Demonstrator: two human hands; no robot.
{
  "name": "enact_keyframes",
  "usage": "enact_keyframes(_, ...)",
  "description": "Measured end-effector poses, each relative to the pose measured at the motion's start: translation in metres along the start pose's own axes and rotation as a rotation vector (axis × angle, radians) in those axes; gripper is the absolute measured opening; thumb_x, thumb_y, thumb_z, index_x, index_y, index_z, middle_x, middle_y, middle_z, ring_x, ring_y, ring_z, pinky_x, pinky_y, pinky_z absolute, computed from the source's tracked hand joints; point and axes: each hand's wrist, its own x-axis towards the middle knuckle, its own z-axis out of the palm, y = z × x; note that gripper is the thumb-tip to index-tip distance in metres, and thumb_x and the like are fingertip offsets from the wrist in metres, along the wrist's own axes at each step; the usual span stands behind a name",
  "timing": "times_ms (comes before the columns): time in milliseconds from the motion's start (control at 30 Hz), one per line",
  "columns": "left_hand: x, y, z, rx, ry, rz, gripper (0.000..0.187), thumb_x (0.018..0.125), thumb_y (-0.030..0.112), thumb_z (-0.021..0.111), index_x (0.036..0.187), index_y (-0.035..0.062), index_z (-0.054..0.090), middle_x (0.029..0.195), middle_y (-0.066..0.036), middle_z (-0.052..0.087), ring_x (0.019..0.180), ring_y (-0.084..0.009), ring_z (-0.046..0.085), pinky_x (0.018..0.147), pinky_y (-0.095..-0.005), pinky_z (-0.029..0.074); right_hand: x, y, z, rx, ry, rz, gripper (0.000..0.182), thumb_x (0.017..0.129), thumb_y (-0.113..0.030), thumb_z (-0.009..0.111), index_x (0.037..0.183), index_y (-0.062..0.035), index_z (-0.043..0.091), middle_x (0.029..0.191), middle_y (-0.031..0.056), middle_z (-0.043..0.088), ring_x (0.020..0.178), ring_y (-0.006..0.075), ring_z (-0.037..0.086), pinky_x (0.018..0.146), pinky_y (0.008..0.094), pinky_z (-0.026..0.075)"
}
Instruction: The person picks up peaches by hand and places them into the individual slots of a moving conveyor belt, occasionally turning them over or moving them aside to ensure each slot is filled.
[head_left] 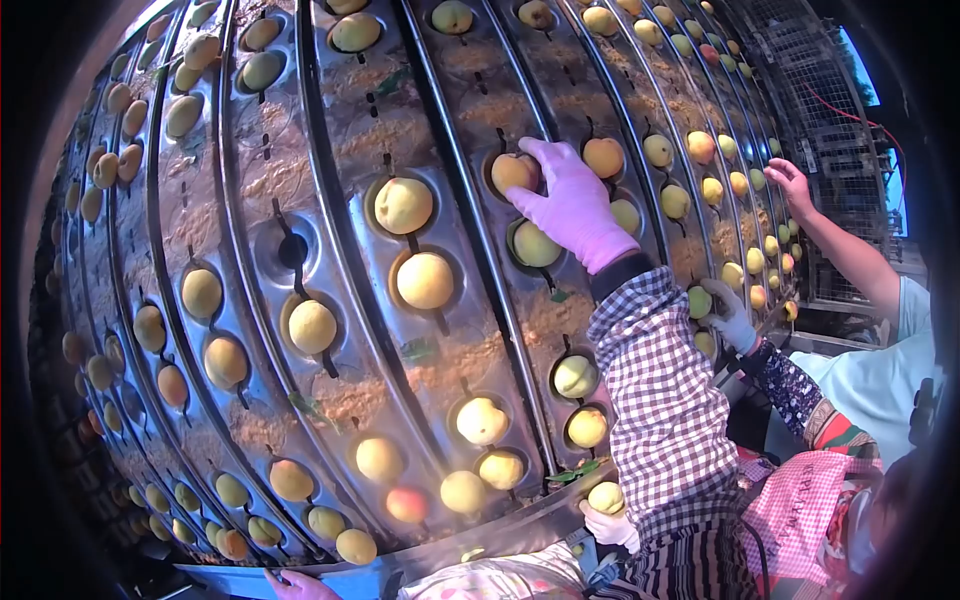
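My right hand (578, 205), in a pink glove below a checked sleeve, reaches over the metal conveyor. Its thumb and fingers close around a yellow-orange peach (512, 173) sitting in a cup. A greener peach (536, 244) lies just below the thumb, and an orange one (603, 157) sits beyond the fingers. At the bottom edge, my left hand (300, 587), also pink-gloved, shows only in part. Its visible fingers are apart near the conveyor's blue edge, with nothing seen in them.
Metal slats (365, 330) with cups carry many peaches, wet pulp and a few leaves. At right, one co-worker's gloved hand (735, 320) is by a green peach; a bare hand (793, 188) reaches in farther back. Another pale-gloved hand (612, 528) holds a peach (606, 497) under my right sleeve.
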Motion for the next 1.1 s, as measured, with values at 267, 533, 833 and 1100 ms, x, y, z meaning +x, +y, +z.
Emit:
enact_keyframes(267, -0.002, -0.005, -0.001, 0.041, -0.003, -0.015, 0.041, 0.096, 0.019, 0.056, 0.124, -0.0099, 0.062, 0.114, -0.031, 0.066, 0.101, -0.0411, 0.064, 0.092, -0.0436, 0.051, -0.075, -0.008, 0.005, -0.24, -0.057, 0.062, 0.053, 0.084, -0.03, 0.072, 0.13, -0.0072, 0.057, 0.128, 0.0135, 0.059, 0.119, 0.0334, 0.058, 0.099, 0.0424, 0.049)
enact_keyframes(533, -0.002, 0.02, -0.012, -0.078, -0.063, -0.096, 0.042, 0.097, 0.017, 0.053, 0.127, -0.0115, 0.058, 0.113, -0.032, 0.066, 0.1, -0.0422, 0.062, 0.094, -0.0436, 0.049, -0.086, 0.023, 0.012, 0.103, 0.079, -0.052, 0.055, 0.081, -0.023, 0.074, 0.131, -0.0073, 0.057, 0.13, 0.0137, 0.059, 0.122, 0.0352, 0.054, 0.102, 0.0445, 0.047)
enact_keyframes(833, 0.0, 0.008, -0.011, -0.04, -0.073, -0.069, 0.042, 0.098, 0.02, 0.053, 0.127, -0.0105, 0.059, 0.114, -0.031, 0.066, 0.104, -0.042, 0.062, 0.095, -0.0442, 0.048, -0.088, 0.008, 0.024, -0.182, 0.148, 0.003, 0.062, 0.08, -0.035, 0.077, 0.131, -0.0065, 0.056, 0.126, 0.0125, 0.061, 0.116, 0.0334, 0.057, 0.096, 0.0468, 0.048)
enact_keyframes(1100, 0.028, -0.015, -0.013, -0.029, -0.093, -0.086, 0.041, 0.096, 0.021, 0.054, 0.122, -0.0099, 0.062, 0.11, -0.032, 0.066, 0.1, -0.0447, 0.063, 0.094, -0.046, 0.049, -0.098, 0.004, 0.039, -0.296, 0.257, 0.027, 0.059, 0.085, -0.037, 0.071, 0.132, -0.0051, 0.055, 0.127, 0.0123, 0.061, 0.121, 0.0321, 0.054, 0.097, 0.049, 0.045)
